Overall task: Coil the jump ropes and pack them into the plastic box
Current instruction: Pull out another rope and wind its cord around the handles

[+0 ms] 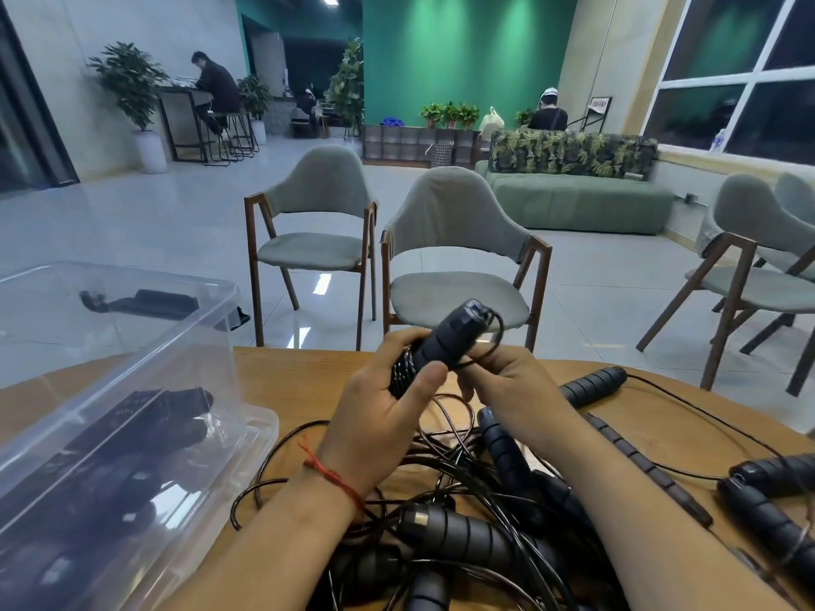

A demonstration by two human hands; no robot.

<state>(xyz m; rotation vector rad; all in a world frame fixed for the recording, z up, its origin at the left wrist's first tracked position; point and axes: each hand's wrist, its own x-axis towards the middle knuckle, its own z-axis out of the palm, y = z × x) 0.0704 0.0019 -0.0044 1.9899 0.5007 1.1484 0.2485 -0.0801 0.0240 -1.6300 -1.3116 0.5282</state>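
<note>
- Wooden table (304,372) in front.
- A grey chair (315,251) and a second chair (456,218) just beyond it.
- Green sofa (573,205) below the window (723,37).
- Potted plant (130,77) near a seated person (216,86).

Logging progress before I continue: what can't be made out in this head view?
Head view only.
- Plastic box contents: dark ropes blurred by its cloudy wall; left and bottom edges crop it, so no count.
- Right hand: fingertips hidden behind the hand itself; its grip on the cord is unclear.
- Tangled jump ropes on the table: covered by the forearms, cut by the bottom edge; number unclear.
</note>
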